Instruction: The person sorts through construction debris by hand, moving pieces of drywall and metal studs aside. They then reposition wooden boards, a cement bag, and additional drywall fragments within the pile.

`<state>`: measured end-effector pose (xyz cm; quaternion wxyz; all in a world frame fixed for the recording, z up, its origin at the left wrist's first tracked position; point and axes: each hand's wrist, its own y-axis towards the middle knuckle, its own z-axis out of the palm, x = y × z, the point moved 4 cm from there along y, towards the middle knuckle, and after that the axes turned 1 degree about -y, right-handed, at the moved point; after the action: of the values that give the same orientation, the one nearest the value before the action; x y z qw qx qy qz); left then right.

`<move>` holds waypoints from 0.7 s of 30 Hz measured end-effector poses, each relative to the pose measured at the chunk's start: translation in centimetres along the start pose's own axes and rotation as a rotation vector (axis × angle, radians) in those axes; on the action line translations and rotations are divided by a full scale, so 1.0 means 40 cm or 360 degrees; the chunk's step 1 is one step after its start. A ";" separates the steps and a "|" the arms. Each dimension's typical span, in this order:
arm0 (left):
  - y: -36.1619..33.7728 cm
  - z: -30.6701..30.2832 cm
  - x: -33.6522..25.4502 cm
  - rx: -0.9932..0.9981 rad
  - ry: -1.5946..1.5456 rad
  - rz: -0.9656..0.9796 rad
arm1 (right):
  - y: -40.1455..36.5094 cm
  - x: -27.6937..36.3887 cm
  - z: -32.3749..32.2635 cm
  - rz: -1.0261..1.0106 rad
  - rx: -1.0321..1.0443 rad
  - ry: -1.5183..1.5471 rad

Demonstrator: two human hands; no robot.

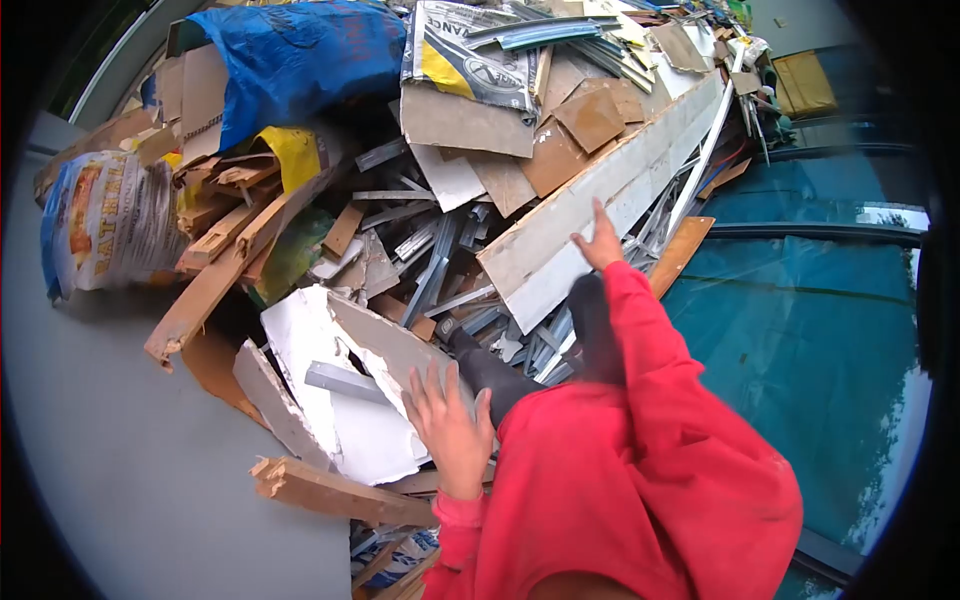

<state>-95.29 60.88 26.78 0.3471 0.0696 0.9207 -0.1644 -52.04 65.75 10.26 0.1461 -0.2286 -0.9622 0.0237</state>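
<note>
My left hand (450,425) is raised with its fingers spread, holding nothing. It overlaps the edge of a broken white drywall sheet (385,435) and is close to a short grey metal channel (345,381) lying on that sheet. My right hand (602,240) is at the lower edge of a long white board (575,225), with thumb and index finger stretched apart over its face. That board slopes across the debris pile toward the upper right. My legs stand among loose metal studs (432,275) just below the board.
Splintered wood (225,265) juts out at left beside a printed sack (115,225). A blue tarp-like bag (300,60) and brown tile pieces (590,120) lie higher on the pile. Another broken timber (335,490) crosses low left. Teal sheeting (800,350) borders the right side.
</note>
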 end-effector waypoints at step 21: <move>-0.102 -0.008 0.103 0.0148 0.0475 -0.0237 | -0.299 -0.330 -0.169 0.0484 0.0124 -0.0051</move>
<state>-99.55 57.23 25.30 0.1898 0.0407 0.9560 -0.2198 -44.01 49.00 14.51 0.1342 -0.3653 -0.9171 0.0865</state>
